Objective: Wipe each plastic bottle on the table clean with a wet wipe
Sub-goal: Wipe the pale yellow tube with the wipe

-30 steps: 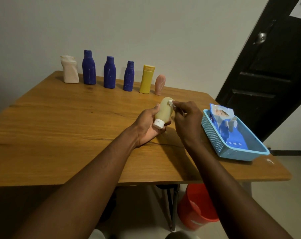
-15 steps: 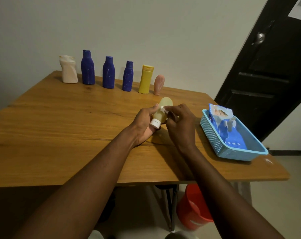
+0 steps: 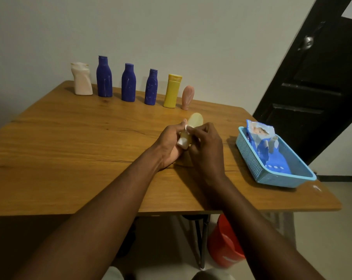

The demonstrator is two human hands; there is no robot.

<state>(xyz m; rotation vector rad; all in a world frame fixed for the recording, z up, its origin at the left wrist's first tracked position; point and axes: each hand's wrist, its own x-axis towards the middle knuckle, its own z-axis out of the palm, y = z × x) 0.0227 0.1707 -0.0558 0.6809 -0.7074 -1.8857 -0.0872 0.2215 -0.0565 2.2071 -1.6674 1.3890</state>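
My left hand (image 3: 168, 143) grips a small pale yellow bottle (image 3: 195, 121) with a white cap (image 3: 182, 142), held tilted above the table with the cap pointing toward me. My right hand (image 3: 207, 147) pinches a small white wet wipe (image 3: 187, 127) against the bottle's side, just above the cap. Along the table's far edge stand a cream bottle (image 3: 81, 79), three dark blue bottles (image 3: 104, 76) (image 3: 128, 82) (image 3: 151, 87), a yellow bottle (image 3: 172, 91) and a small pink bottle (image 3: 187, 97).
A light blue basket (image 3: 251, 158) at the right of the wooden table (image 3: 70, 150) holds a blue pack of wipes (image 3: 261, 136). A red bucket (image 3: 221, 245) stands on the floor under the table. A black door (image 3: 316, 87) is at the right.
My right hand has slid the wipe from the bottle's upper end down its side toward the cap. Both hands drifted slightly left with the bottle.
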